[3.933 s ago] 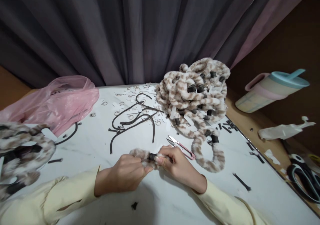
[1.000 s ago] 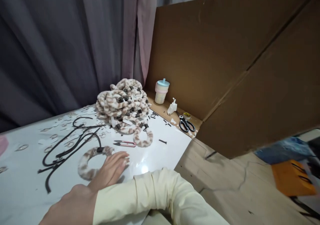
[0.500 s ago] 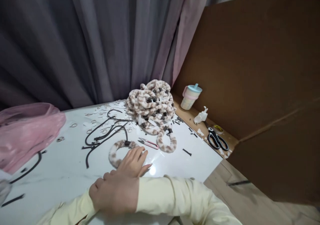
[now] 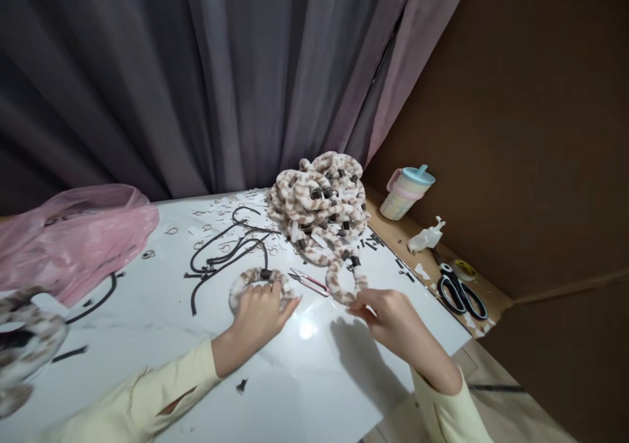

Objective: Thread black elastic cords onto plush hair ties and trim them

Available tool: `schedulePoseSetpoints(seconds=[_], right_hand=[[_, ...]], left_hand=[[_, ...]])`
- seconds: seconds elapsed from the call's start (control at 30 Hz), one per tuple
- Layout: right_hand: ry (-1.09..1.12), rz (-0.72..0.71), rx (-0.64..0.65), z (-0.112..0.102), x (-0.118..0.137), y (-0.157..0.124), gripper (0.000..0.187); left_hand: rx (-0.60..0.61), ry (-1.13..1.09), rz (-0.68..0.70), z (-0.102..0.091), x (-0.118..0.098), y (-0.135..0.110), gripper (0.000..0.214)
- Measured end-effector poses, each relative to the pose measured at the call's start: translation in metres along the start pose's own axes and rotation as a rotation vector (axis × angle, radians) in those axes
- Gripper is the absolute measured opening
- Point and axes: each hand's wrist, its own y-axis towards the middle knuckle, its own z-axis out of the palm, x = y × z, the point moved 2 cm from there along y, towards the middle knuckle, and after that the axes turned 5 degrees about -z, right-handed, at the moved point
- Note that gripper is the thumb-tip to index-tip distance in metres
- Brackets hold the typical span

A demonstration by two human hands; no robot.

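Note:
My left hand (image 4: 259, 313) is curled over the near side of a brown-and-white plush ring (image 4: 240, 282), thumb stuck out to the right. A black band sits at the top of that ring, with a dark cord (image 4: 266, 253) running up from it. My right hand (image 4: 388, 312) pinches the lower right edge of a second plush ring (image 4: 339, 279) at the front of the heap; its fingertips are partly hidden. Between the two rings lie red-handled thread snips (image 4: 312, 282). Behind them is a large heap of similar plush rings (image 4: 319, 197) with black bands and white tags.
Dark cords (image 4: 221, 253) and scattered metal rings (image 4: 199, 244) lie left of the heap. A pink plastic bag (image 4: 113, 233) and more plush rings (image 4: 44, 351) are at far left. Along the right stand a cup (image 4: 405, 194), black-handled scissors (image 4: 462, 292) and a cardboard wall (image 4: 531, 135).
My right hand has left my left wrist, where it was crossed over, and moved right to the second plush ring. My left hand stays on its ring. The view has turned slightly left.

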Motion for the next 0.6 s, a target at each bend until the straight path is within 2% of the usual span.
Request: schedulePoseSetpoints(seconds=[0.1, 0.23, 0.33, 0.5, 0.6], right_hand=[[0.081, -0.055, 0.104, 0.013, 0.016, -0.003, 0.028], [0.065, -0.357, 0.236, 0.014, 0.05, 0.02, 0.024], [-0.048, -0.516, 0.206, 0.014, 0.07, 0.059, 0.034], [-0.125, -0.486, 0.081, 0.028, 0.091, 0.144, 0.025], [-0.093, -0.606, 0.089, 0.046, 0.116, 0.177, 0.024]], left_hand=[[0.046, 0.005, 0.038, 0.0, 0.003, 0.008, 0.028], [0.034, -0.023, 0.1, 0.0, 0.004, 0.007, 0.02], [0.009, -0.06, 0.09, 0.004, 0.006, 0.005, 0.015], [-0.03, -0.12, 0.054, 0.012, 0.014, 0.009, 0.033], [-0.032, -0.153, 0.064, 0.017, 0.017, 0.008, 0.043]])
